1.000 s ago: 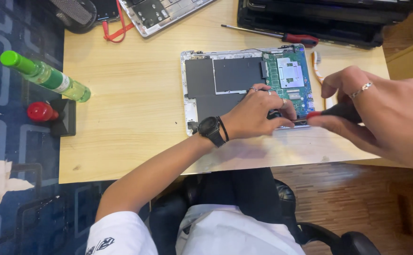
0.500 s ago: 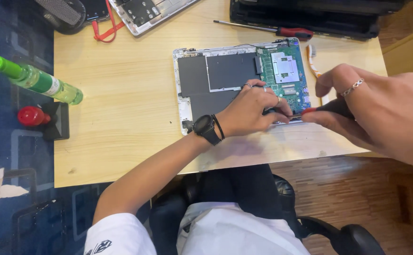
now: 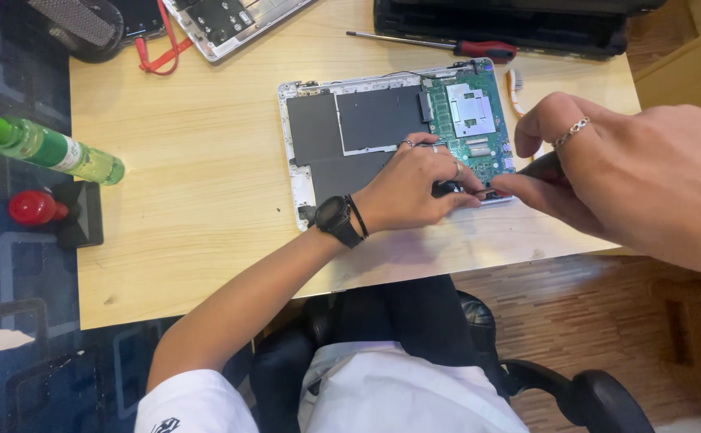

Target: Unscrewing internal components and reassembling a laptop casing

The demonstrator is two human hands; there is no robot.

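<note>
A light wooden table (image 3: 198,208) fills the middle of the view, its grain running left to right under even, soft light. To its left lies a dark blue carpet (image 3: 14,265) with a pale line pattern. On the near right, brown wood-strip flooring (image 3: 575,313) shows beneath the table edge. A black chair (image 3: 599,397) stands nearest, at the bottom.

Place: electronics repair workshop | signs: opened laptop (image 3: 399,132), red-handled screwdriver (image 3: 447,44), wooden workbench (image 3: 198,192)

green bottle (image 3: 46,147) | far left, lying at table edge | pale label band, possibly white, around its middle
</note>
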